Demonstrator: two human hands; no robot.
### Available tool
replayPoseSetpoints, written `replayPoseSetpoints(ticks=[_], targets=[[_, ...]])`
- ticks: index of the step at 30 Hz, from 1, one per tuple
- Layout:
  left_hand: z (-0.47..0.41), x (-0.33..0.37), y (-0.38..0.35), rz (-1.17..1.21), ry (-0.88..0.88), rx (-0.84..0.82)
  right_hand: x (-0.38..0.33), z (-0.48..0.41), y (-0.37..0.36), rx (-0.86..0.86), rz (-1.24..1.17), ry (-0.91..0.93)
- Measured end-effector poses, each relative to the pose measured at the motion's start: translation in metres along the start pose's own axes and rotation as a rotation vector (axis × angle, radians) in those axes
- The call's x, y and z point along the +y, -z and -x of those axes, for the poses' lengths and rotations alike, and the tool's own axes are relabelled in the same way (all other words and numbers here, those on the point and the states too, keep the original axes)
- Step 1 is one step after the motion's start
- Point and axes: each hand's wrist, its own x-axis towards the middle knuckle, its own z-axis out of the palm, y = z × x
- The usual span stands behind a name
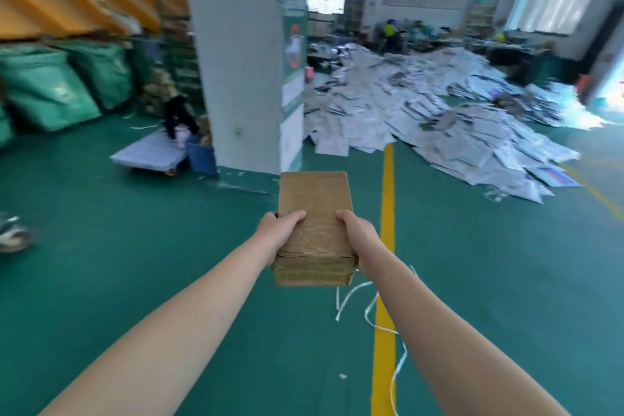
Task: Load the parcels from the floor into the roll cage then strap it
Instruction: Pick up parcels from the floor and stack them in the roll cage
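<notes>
Both hands grip a flat, rectangular cardboard parcel [315, 213] wrapped in shiny tape, held out over the smooth green floor [169, 263]: left hand [278, 233] and right hand [359, 240] curl around its near edges.

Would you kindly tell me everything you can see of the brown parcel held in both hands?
The brown parcel is a flat, rectangular cardboard package, creased, with glossy tape and thin pale string across its top and near end. It is carried in the air above the green floor, roughly level, its long side pointing away. The left hand grips its left edge and the right hand its right edge, thumbs on top.
</notes>
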Motion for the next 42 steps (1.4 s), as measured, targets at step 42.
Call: replayPoseSetpoints(ticks=[42], targets=[[-0.146,0.023,0.817,0.503,-0.045,1.011,-0.13,-0.07,-0.931,-1.079,0.357,0.113]])
